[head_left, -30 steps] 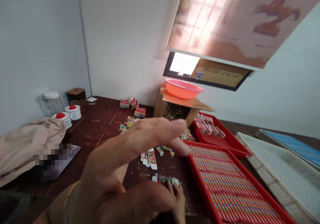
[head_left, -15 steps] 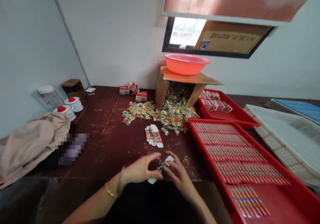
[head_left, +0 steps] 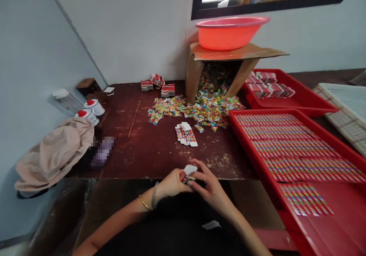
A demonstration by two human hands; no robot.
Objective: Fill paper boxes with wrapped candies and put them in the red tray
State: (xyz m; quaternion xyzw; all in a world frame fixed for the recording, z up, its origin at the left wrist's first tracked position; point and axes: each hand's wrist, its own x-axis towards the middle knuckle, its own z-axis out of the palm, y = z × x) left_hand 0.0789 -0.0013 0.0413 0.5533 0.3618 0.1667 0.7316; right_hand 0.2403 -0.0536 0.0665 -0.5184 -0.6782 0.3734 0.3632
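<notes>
left hand holds carton in fingers, seemingly steadying it; right hand at white flap, finger grip unclear; flat cartons handy nearby.

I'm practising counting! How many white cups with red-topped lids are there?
2. One white cup with a red-topped lid stands farther back; the other white cup is nearer, beside the crumpled beige cloth. Others could be hidden.
</notes>
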